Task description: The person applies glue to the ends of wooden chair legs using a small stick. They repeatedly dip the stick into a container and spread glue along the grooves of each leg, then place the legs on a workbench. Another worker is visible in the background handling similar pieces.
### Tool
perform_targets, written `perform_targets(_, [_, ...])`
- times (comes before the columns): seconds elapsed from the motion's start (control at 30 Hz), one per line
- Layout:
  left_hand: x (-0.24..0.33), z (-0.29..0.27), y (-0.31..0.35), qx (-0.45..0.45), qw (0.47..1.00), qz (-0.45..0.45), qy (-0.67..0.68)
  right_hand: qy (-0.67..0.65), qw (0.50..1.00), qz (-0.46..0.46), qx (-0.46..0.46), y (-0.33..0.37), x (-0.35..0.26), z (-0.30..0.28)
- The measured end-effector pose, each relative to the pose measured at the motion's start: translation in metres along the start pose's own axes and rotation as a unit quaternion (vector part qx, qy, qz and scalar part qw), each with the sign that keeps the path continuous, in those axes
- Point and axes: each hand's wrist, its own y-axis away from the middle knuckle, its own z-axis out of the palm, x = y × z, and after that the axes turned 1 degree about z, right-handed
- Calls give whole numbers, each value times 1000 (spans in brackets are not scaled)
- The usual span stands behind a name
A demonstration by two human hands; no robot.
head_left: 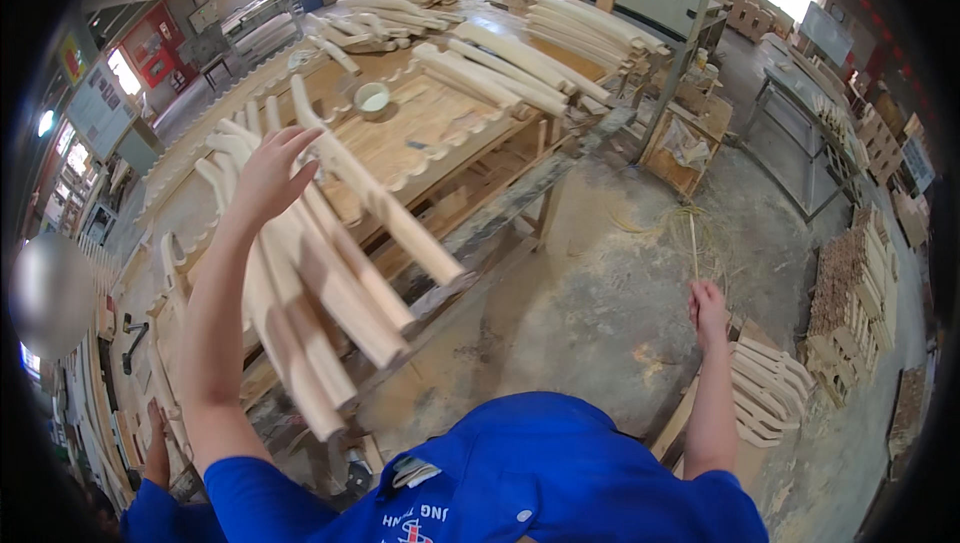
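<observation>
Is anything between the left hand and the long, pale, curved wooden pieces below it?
Nothing visible. The bare left hand is over the long, pale, curved wooden pieces in this view, though contact is unclear. The round, pale bowl sits farther right, out of the way.

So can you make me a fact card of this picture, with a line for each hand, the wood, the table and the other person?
Left grip: open bare hand over the curved wooden pieces; can't tell if it touches them
Right grip: closed around a thin pale stick
Wood: long and pale, several lying side by side
Table: wooden table with a round container and more wood
Floor: grey floor with pale patches
Other person: bare hand and blue sleeve, lower left
</observation>
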Motion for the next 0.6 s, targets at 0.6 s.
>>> perform_targets(0.6, [211, 267, -433, 27, 905, -24, 425, -86, 967, 44, 237, -57, 78, -109])
